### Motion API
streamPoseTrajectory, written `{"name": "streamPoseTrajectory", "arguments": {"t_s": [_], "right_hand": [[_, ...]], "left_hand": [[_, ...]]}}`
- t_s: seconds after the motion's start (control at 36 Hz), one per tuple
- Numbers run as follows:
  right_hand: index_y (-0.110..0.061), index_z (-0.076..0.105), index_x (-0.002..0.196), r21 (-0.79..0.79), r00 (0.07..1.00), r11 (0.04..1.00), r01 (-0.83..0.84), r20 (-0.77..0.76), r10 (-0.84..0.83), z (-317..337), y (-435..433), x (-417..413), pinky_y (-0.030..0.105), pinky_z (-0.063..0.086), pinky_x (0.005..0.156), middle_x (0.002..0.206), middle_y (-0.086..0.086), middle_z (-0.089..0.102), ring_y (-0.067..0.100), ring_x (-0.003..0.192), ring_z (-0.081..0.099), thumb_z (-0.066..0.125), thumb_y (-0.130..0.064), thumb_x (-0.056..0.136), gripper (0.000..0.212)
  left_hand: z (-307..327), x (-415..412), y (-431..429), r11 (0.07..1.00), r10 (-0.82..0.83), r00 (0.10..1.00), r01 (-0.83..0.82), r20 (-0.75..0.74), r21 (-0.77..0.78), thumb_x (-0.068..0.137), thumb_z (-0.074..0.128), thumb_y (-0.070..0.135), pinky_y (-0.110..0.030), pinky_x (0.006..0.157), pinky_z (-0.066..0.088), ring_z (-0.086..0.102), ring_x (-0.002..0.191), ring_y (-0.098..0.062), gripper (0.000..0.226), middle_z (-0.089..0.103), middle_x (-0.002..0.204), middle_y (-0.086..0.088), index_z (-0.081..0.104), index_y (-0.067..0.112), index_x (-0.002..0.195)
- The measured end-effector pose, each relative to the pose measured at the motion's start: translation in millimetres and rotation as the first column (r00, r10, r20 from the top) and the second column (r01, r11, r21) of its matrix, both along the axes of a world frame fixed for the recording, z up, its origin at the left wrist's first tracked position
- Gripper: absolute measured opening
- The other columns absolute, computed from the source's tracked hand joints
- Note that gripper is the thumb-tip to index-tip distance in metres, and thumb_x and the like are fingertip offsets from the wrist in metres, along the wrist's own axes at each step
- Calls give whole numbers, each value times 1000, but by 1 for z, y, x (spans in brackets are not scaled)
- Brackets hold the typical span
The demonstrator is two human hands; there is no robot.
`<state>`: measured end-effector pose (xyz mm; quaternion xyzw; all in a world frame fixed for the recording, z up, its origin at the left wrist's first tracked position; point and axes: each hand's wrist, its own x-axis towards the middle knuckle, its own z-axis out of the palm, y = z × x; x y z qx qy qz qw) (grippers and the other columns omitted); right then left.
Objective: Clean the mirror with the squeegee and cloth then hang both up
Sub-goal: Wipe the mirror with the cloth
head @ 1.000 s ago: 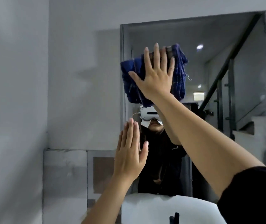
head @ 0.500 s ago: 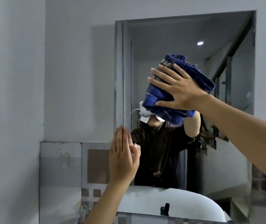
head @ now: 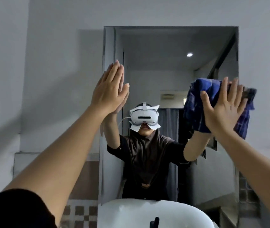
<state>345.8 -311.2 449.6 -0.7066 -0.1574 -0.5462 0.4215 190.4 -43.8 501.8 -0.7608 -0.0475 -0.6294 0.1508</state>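
A tall frameless mirror (head: 172, 66) hangs on the grey wall ahead. My right hand (head: 224, 109) lies flat with spread fingers on a bunched blue checked cloth (head: 195, 112), pressing it against the glass near the mirror's right edge. My left hand (head: 109, 89) is raised and flat, fingers together, resting at the mirror's left edge with nothing in it. No squeegee is in view. The glass reflects a person with both arms raised.
A white basin (head: 131, 213) sits under the mirror with a dark tap (head: 154, 222) at its middle. Brown and white tiles (head: 80, 211) cover the lower wall to the left. Grey wall surrounds the mirror.
My right hand has swept the cloth from the mirror's upper left across to its right edge. My left hand has risen higher along the left edge. The view has shifted.
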Motion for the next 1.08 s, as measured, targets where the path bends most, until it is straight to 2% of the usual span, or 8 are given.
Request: {"name": "streamPoseTrajectory", "arguments": {"t_s": [0.11,0.44,0.56,0.67,0.75,0.92,1.0,1.08], "right_hand": [[-25,5,149,127,996,991,-39,-80,50,-32,46,-30,49,-3,116,159,3,-2,20,145,-6,31,-63,88,76],[-23,0,149,-110,990,985,-134,-51,129,-70,177,-115,45,-14,112,158,6,-8,22,144,-14,32,-63,86,81],[-22,12,149,-333,986,937,-108,84,144,-86,191,-124,46,-6,115,158,7,3,23,145,-2,32,-63,87,77],[-22,28,146,-630,932,775,50,307,190,-103,155,-99,48,11,117,155,6,20,22,144,15,36,-64,86,73],[-24,31,144,-678,908,717,159,386,164,-103,107,-68,48,18,115,154,4,24,21,143,20,41,-65,84,74],[-26,18,148,-448,983,885,131,177,-55,-99,24,-24,45,6,117,157,3,13,19,145,8,35,-62,84,76],[-29,11,148,-110,999,993,34,-38,-38,-114,16,-19,44,0,117,158,2,8,18,146,2,30,-62,84,75],[-22,14,148,170,981,985,27,-192,6,-134,39,-32,52,6,115,158,6,10,22,145,6,27,-62,84,76]], "left_hand": [[-2,-9,10,998,14,999,-11,-39,70,97,38,39,-31,117,11,11,144,-20,62,14,156,-9,18,7,147],[1,-25,16,995,0,987,16,-159,100,96,38,44,-27,114,12,7,145,-16,67,6,158,-4,13,9,148],[-4,-26,12,996,-36,987,48,-155,75,96,41,41,-29,113,16,9,144,-17,66,8,158,-5,16,8,147],[-21,-24,11,996,-73,986,80,-149,43,96,41,40,-29,113,16,7,145,-17,67,6,158,-5,14,8,148],[-37,-20,10,995,-91,987,95,-133,17,96,41,39,-27,114,12,4,145,-16,67,4,158,-6,12,8,148],[-64,-12,4,995,-98,987,98,-131,-6,97,39,37,-25,114,5,-1,145,-15,65,1,158,-6,11,9,148],[-75,-13,3,995,-95,985,96,-145,3,97,40,36,-24,114,2,0,145,-17,63,3,158,-8,13,11,148],[-85,-19,5,995,-101,976,102,-195,-6,96,43,37,-25,113,4,0,145,-18,64,3,158,-7,15,14,148]]}}
